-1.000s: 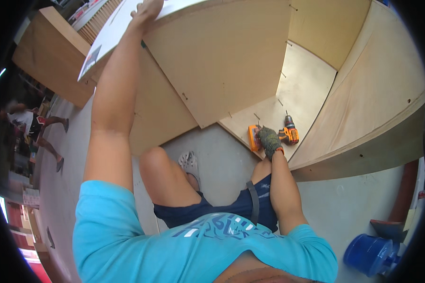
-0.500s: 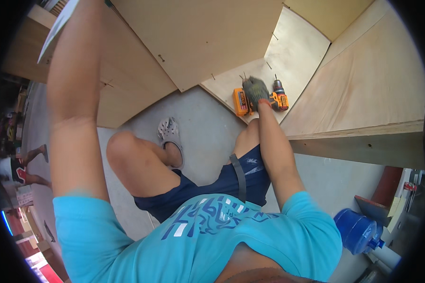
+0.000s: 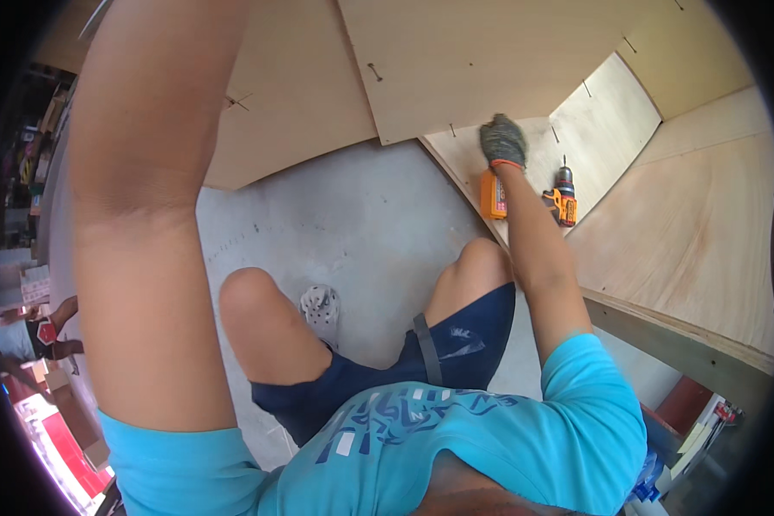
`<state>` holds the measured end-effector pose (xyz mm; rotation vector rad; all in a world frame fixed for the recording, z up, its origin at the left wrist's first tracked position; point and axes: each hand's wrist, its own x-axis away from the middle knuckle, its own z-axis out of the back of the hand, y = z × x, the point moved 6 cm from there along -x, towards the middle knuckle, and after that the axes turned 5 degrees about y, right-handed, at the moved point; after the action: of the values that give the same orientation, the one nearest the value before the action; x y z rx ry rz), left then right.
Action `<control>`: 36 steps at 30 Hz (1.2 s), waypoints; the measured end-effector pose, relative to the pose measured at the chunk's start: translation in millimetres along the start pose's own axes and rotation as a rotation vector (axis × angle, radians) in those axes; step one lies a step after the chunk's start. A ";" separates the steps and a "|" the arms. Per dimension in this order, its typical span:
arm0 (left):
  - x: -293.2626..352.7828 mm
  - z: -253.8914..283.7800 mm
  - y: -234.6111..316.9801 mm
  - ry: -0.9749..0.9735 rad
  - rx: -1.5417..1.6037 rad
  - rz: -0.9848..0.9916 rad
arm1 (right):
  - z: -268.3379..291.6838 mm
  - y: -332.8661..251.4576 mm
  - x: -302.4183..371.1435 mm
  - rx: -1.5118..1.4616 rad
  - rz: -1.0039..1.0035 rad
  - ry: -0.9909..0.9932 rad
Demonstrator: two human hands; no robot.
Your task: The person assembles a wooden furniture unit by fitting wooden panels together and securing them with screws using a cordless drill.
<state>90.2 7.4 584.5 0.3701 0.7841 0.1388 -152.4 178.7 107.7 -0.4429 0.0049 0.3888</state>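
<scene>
1. Stretching the right hand, in a grey-green glove with an orange cuff, up to the lower edge of a broad plywood panel, right of centre in the upper frame.
2. Showing mostly the back of that glove; cannot tell whether the fingers are released, clenched or grasping something.
3. Running the bare left arm up the left side of the frame, with the left hand out of sight past the top edge; cannot tell the state of its fingers.
4. Lying on a pale base panel, just right of the right forearm: an orange-and-black drill, bit toward the top of the frame.
5. Peeking out left of that forearm, just below the glove: an orange block; cannot tell whether joined to the drill.
6. Sticking out at upper right: thin metal fasteners.
7. Flanking the broad panel: a left panel at upper left, a large right panel toward the right rim.
8. Bending both knees over the grey floor, in navy shorts.
</scene>
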 end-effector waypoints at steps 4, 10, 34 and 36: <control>8.6 -9.3 -7.7 -0.023 0.083 -0.024 | -146.0 -14.2 36.3 -1.079 -0.848 -0.524; 9.3 -6.2 -31.9 -0.074 0.187 -0.085 | -168.9 -102.4 53.1 -1.917 -1.236 -0.213; -34.2 15.2 -98.7 -0.227 0.468 -0.238 | -146.5 -123.3 99.3 -1.788 -1.391 0.044; -38.1 15.1 -90.6 -0.223 0.472 -0.258 | -141.4 -125.6 93.3 -1.823 -1.411 0.018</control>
<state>72.8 -90.5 585.6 0.7120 0.6311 -0.3318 -8.5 49.2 23.9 -2.0400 -0.6581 -1.1912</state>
